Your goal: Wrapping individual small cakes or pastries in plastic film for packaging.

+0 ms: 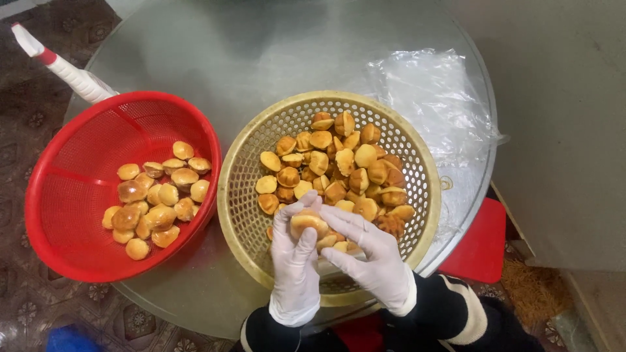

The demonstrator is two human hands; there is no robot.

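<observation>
Both of my gloved hands share one grip on a single small golden cake: from my head view, my left hand cups it from below and the side, and my right hand lays its fingers across it, so both are pressed closed around that piece. I hold it just above the near rim of the beige perforated basket, which stands on the round glass bench and carries a heap of the same shell-shaped cakes. Just beside it on my left, touching it, sits a red basket with a smaller pile of cakes. Behind the beige basket on my right lies a crumpled clear plastic bag, and a white-and-red handle pokes out beyond the red basket
</observation>
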